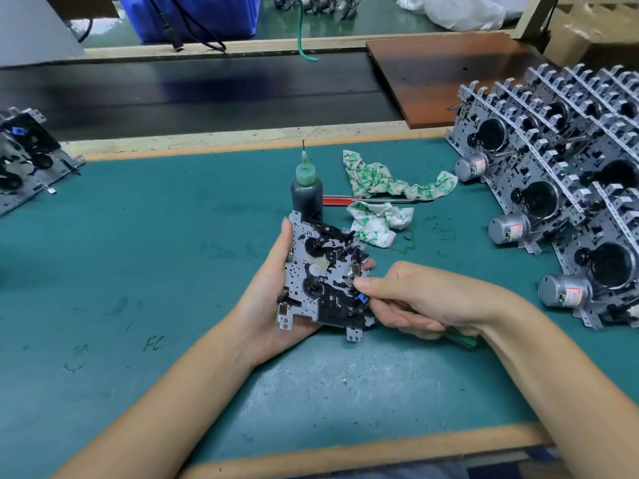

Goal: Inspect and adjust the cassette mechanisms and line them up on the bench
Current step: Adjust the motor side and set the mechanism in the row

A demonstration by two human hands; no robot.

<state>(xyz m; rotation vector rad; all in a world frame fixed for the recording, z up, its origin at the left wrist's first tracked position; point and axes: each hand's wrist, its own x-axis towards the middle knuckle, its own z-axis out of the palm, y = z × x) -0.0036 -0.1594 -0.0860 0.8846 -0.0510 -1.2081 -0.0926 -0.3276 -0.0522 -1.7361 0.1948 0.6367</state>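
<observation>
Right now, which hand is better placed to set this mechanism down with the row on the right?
Probably the left hand: it already cradles the cassette mechanism. The right hand is nearer the lined-up mechanisms, but its fingers are curled around a green-handled tool.

Light was even and fairly bright, falling from overhead with no hard glare. Soft shadows lay under the forearms on the green bench mat (145, 257). The dark conveyor belt (207, 95) at the far side carried a dull bluish sheen. Wide-angle distortion bowed the bench edges and stretched the near corners. Detail was crisp at centre, slightly softer toward the far edge.
</observation>
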